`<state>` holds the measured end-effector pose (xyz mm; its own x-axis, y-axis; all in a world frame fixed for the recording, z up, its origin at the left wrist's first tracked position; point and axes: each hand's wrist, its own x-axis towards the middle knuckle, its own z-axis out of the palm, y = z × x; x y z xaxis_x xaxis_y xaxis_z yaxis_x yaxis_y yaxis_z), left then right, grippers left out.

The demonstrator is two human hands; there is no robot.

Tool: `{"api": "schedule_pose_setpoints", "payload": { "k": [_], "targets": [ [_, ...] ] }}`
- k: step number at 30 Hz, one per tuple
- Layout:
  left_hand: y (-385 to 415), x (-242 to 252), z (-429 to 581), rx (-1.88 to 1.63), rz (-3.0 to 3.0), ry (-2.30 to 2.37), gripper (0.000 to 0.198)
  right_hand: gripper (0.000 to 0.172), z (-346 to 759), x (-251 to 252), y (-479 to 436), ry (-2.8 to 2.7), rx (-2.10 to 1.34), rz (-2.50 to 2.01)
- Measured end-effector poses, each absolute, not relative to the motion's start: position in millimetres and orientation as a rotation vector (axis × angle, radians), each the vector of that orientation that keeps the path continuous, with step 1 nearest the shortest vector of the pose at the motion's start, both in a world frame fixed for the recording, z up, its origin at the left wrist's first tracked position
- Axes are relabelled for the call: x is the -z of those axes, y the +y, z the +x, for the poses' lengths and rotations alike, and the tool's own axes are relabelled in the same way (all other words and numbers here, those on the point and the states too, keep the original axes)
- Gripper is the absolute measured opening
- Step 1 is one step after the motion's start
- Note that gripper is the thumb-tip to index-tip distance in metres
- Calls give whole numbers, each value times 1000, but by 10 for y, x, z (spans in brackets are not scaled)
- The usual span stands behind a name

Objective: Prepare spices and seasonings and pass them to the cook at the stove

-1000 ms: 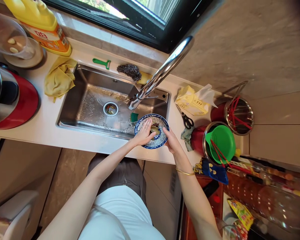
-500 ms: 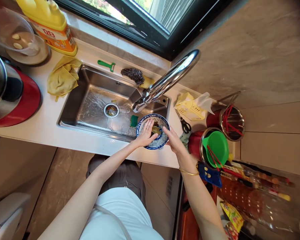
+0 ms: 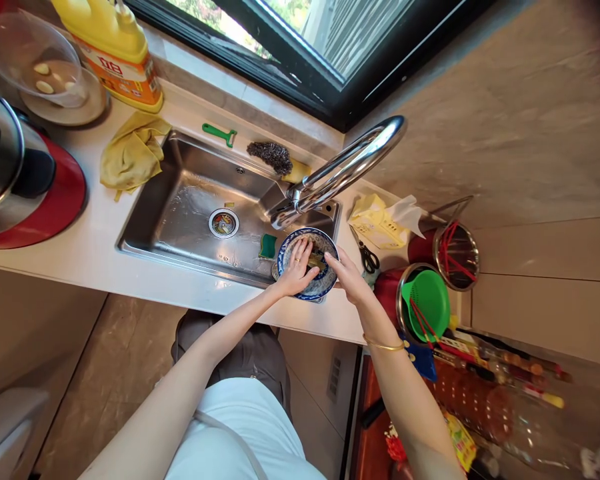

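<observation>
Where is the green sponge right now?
Head view: the green sponge lies on the sink floor toward its right end, just left of the blue-patterned bowl and the left hand, near the faucet spout.

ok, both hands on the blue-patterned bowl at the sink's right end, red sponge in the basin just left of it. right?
Not quite: the sponge is green, not red. The head view shows it in the sink basin just left of the bowl, with the left hand and right hand both on that bowl.
</observation>
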<state>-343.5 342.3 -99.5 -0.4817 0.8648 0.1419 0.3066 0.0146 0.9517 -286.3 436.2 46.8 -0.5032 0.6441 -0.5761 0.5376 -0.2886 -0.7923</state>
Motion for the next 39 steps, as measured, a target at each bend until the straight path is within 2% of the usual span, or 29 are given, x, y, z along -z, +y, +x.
{"api": "schedule_pose_setpoints", "payload": {
  "k": [14,20,25,34,39],
  "targets": [
    [3439,963,-3412,-1577,1205,1829,71,63,-2860,-579,4337,-2335,-1663,-1534],
    [3563,973,-3256,-1688,1036,1825,69,54,-2920,-638,4350,-2652,-1364,-1163],
    [3688,898,-3122,-1846,939,1732,68,51,-2891,-709,4369,-2854,-1038,-1039],
    [3873,749,-2832,-1874,902,1598,68,53,-2792,-1024,4223,-2988,-662,-1202],
    [3931,597,-2736,-1773,990,1704,67,58,-2691,-1149,4243,-2870,-699,-1363]
  ]
}}
